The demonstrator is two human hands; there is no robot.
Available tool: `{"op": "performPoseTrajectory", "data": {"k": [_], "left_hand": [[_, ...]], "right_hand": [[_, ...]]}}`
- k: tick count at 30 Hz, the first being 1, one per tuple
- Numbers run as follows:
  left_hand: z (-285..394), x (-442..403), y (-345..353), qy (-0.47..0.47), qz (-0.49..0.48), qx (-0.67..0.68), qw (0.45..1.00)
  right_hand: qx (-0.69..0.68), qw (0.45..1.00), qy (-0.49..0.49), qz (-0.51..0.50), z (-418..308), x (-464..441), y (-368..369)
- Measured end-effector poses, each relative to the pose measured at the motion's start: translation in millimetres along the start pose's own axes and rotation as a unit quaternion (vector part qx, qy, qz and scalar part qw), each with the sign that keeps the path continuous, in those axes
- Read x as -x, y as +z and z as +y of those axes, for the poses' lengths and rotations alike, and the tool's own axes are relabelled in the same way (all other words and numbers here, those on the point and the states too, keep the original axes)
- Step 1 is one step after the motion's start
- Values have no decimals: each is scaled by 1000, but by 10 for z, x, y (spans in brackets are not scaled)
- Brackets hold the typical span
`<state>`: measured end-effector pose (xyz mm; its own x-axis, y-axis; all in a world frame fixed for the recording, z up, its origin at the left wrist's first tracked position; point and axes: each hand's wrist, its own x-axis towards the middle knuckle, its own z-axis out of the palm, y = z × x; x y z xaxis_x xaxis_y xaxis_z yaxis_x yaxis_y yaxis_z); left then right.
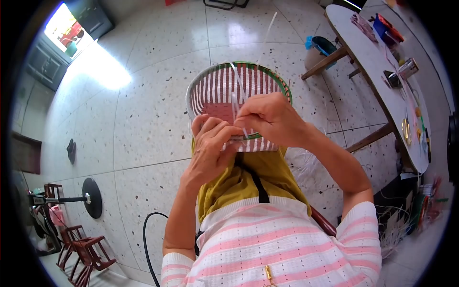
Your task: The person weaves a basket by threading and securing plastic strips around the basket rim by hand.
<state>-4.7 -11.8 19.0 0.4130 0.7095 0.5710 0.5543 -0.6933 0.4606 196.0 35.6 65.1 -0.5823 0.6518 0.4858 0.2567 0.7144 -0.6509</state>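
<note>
A round woven basket [222, 91] with pink and white stripes and a partly green rim rests on my lap, its opening facing up. My left hand [210, 141] is closed over the near rim, its fingers around the edge. My right hand [267, 117] is pinched at the same rim, just right of the left hand, on a thin white strip [237, 79]. The strip extends across the basket's opening from between the hands. Another long pale strip [267, 36] sticks up past the far rim. The fingertips partly hide the near rim.
A white table [377, 71] with scissors [406, 130], a can [409, 68] and strips stands at the right. Under it is a bucket [315, 55]. Small wooden chairs [88, 241] and a round black base [92, 198] are at the left. Loose strips [394, 229] lie lower right.
</note>
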Motion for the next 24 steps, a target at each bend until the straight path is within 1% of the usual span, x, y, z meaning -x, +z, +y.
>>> {"op": "performPoseTrajectory", "data": {"k": [1, 3, 4, 6, 8, 9, 11, 12, 14, 15, 17, 21, 23, 24], "left_hand": [[22, -10, 11, 2, 0, -1, 1000], [78, -15, 69, -31, 33, -18, 999], [68, -3, 104, -30, 33, -19, 999], [15, 15, 173, -36, 69, -26, 997], [-8, 19, 185, -33, 66, -25, 997], [-19, 13, 189, -31, 64, -26, 997], [-53, 3, 206, -28, 76, -20, 996], [-69, 5, 213, -23, 85, -13, 996], [-72, -14, 216, -29, 93, -1, 995], [-68, -26, 224, -29, 98, 11, 995], [-70, -36, 239, -24, 96, 10, 995], [-79, -30, 250, -24, 102, 13, 994], [-69, -40, 219, -39, 106, 19, 993], [-64, -42, 209, -54, 109, 26, 992]], "right_hand": [[-32, 999, 35, -16, 12, -58, 29], [-37, 999, 30, -25, 12, -123, 94], [-37, 999, 29, -6, 19, -125, 133], [-36, 999, 30, 14, -8, -105, 152], [-119, 974, 167, 96, -110, -14, 126], [-118, 975, 167, 93, -147, 78, 98], [-8, 982, 124, 140, -222, 279, 60], [-9, 983, 123, 136, -236, 344, 131], [63, 990, 22, 125, -184, 503, 307], [63, 990, 26, 126, -156, 529, 357], [219, 967, -42, 120, -109, 543, 439], [204, 966, -67, 146, -18, 541, 469], [59, 990, -46, 121, -52, 583, 418], [57, 990, -48, 119, -127, 648, 376]]}}
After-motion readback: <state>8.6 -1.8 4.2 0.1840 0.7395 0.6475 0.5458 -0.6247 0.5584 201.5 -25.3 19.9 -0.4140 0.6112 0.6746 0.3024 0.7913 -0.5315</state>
